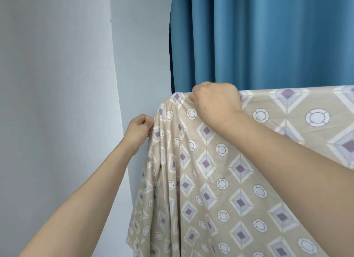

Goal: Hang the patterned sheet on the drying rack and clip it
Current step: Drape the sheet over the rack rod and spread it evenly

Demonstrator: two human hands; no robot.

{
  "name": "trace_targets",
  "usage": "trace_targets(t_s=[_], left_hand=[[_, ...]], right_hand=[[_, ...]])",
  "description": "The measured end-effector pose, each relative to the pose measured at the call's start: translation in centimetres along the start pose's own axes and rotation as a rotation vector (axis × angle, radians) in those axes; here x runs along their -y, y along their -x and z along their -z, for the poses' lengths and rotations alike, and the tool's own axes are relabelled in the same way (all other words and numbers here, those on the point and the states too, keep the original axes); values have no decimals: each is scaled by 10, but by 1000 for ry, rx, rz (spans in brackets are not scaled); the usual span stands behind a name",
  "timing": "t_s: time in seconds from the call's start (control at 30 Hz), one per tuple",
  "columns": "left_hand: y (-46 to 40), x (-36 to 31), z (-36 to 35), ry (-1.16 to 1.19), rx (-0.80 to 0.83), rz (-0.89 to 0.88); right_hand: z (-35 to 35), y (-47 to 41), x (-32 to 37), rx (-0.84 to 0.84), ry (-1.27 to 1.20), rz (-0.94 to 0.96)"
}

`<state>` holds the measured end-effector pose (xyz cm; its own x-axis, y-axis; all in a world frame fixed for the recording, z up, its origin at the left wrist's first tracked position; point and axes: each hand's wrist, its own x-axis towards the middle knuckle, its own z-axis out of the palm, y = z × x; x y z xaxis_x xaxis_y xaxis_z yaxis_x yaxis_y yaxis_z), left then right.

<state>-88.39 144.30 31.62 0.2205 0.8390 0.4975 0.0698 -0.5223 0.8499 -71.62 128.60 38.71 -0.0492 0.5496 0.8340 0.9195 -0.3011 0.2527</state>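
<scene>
My right hand (214, 101) grips the sheet (220, 180) at the top fold; my left hand (139, 128) pinches its side edge. Soft, light, likely slippery: hold edges.

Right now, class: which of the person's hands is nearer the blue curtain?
Right. The right hand grips the top fold of the patterned sheet, directly in front of the blue curtain. The left hand pinches the sheet's side edge, lower, before the wall.
</scene>
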Motion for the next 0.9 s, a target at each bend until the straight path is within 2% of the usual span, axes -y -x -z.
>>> trace_targets(t_s=[0.1, 0.17, 0.27, 0.37, 0.43, 0.53, 0.6, 0.67, 0.77, 0.8, 0.9], left_hand=[[-3, -1, -1, -115, -60, -13], [-6, -10, 3, -173, -191, -49], [-9, -33, 11, -140, -447, -168], [-1, -44, 11, -62, -579, -282], [6, -37, 10, -61, -549, -316], [12, -15, 11, -122, -354, -235], [11, -4, 11, -147, -263, -247], [12, -7, 4, -106, -164, -283], [13, -21, -12, 61, -6, -247], [14, -23, -17, 88, 6, -239], [16, -22, -28, 42, -91, -246]], right_hand=[[-1, 5, 4, -16, 21, 12], [-1, 6, 6, -19, 43, 11], [0, 8, 12, -31, 58, 23], [3, 12, 20, -58, 85, 61], [4, 13, 21, -68, 108, 51], [1, 14, 17, -99, 171, -9], [1, 14, 13, -78, 155, -2], [3, 14, 11, -49, 105, 9], [10, 11, 9, -42, 73, 20], [10, 10, 9, -16, 68, 19], [9, 8, 8, 25, 80, 0]])
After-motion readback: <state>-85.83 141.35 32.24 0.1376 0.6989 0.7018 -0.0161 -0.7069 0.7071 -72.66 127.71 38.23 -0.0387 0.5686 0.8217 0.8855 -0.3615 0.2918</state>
